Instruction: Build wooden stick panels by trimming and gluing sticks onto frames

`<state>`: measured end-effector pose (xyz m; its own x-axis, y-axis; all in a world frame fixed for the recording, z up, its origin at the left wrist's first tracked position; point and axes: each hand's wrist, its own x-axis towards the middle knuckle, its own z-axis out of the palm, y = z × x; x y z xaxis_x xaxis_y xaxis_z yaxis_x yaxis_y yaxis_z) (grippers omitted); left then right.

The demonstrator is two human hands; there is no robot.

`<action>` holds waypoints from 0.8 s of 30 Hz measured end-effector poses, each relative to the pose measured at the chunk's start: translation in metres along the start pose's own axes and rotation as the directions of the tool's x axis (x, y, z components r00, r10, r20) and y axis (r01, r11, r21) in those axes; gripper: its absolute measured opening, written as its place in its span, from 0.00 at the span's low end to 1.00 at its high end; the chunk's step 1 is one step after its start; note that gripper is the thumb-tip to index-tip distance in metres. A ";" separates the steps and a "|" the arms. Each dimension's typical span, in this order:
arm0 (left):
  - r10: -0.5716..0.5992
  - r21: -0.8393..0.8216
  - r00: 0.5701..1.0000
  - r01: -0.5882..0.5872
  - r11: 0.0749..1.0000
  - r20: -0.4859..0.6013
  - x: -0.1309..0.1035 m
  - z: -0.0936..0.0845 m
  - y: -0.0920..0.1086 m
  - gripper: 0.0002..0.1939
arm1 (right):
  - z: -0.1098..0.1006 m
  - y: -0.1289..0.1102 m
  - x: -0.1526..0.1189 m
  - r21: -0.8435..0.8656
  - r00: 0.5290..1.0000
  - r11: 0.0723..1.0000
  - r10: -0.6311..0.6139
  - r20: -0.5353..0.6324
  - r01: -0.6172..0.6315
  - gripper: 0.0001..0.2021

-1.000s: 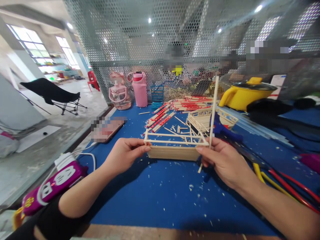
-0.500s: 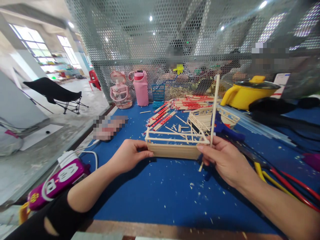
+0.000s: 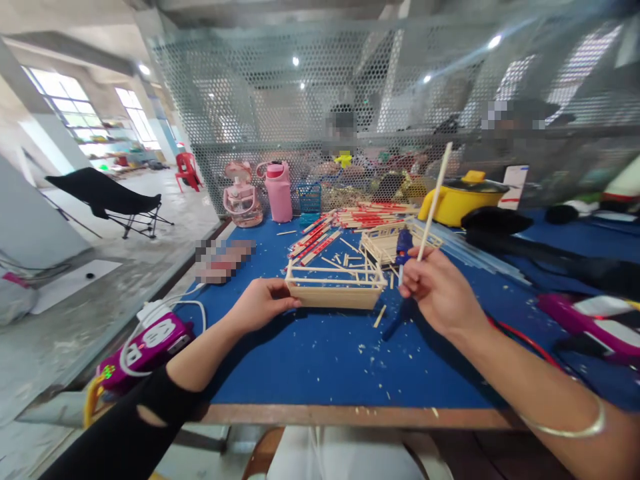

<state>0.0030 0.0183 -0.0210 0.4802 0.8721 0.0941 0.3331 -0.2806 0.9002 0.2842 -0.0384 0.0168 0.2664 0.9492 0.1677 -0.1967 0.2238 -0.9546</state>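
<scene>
Head view shows our left hand [image 3: 261, 305] clamped on the nine-o'clock end of a pale wooden box [image 3: 334, 297]; whether its base touches the blue tabletop [image 3: 305, 370], we cannot tell. At the box's three o'clock, apart from it, our right hand [image 3: 437, 290] grips a stick [image 3: 437, 197], tilted toward one o'clock. Beyond the box, at one o'clock, lies a wooden frame [image 3: 381, 249].

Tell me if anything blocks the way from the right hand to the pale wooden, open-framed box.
Nothing visible does. A small gap shows between the right hand, holding a long pale wooden stick, and the pale wooden, open-framed box. A short wooden piece lies nearer the viewer, off that line.
</scene>
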 end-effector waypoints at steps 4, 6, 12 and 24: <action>-0.007 -0.031 0.999 0.006 1.000 -0.047 -0.006 0.003 0.002 0.17 | -0.013 -0.027 -0.032 0.036 0.999 0.999 0.000 -0.043 0.002 0.09; -0.063 -0.080 0.994 0.056 0.995 -0.084 -0.009 0.003 0.005 0.18 | -0.023 -0.030 -0.057 0.007 0.997 1.000 0.017 -0.079 -0.016 0.09; -0.255 -0.163 0.956 0.231 0.959 -0.145 -0.007 -0.002 0.007 0.21 | -0.038 -0.005 -0.134 0.107 0.979 0.979 0.186 -0.089 -0.176 0.09; -0.067 -0.168 0.966 0.025 0.985 -0.251 -0.070 0.082 0.060 0.21 | 0.005 0.039 -0.176 -0.096 0.869 0.895 0.445 0.218 -0.435 0.18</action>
<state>0.0559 -0.0926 -0.0088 0.2373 0.9617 0.1370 0.2040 -0.1873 0.9609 0.2253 -0.1956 -0.0488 -0.0617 0.9722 -0.2257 -0.2018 -0.2336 -0.9512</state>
